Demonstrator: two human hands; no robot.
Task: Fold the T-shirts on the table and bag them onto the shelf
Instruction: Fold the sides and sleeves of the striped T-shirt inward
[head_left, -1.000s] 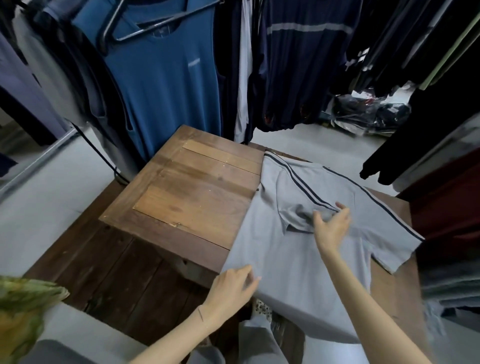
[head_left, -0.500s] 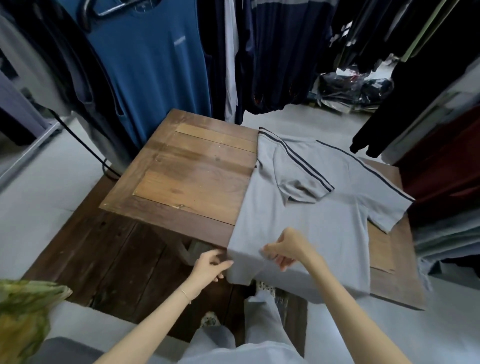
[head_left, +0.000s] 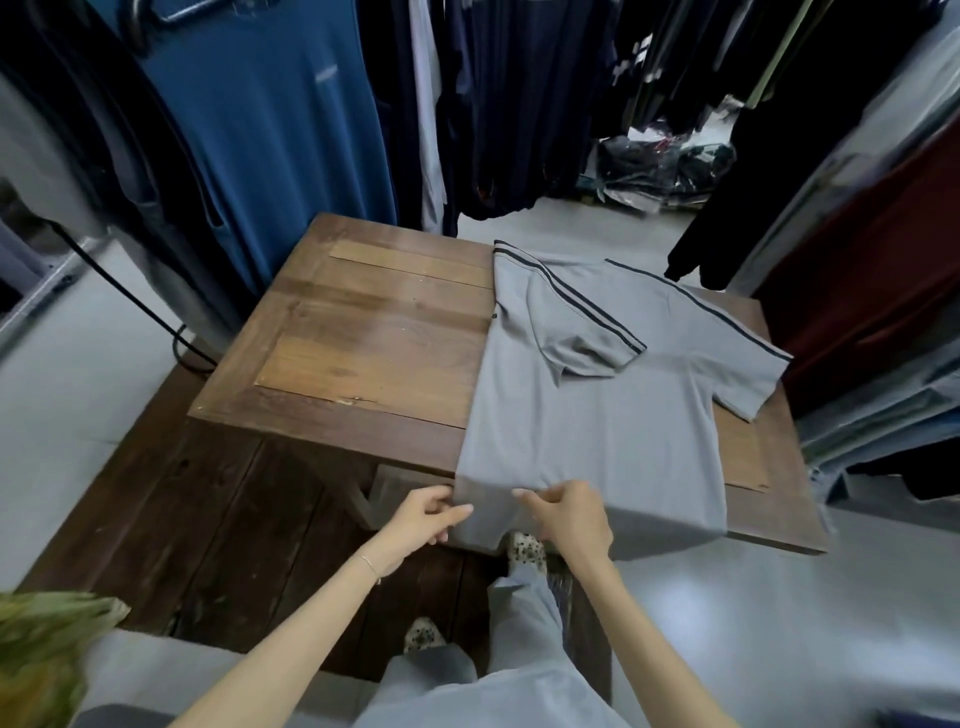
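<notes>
You are pinching the hem of the grey T-shirt with both hands: your left hand at its near-left corner, your right hand just beside it. The shirt is lying on the wooden table, its hem hanging over the table's near edge.

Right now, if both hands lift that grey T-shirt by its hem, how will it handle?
Likely floppy: the grey T-shirt drapes limply over the table edge where the left hand and right hand pinch it. Probably light. The folded-in sleeve may well fall open.
</notes>
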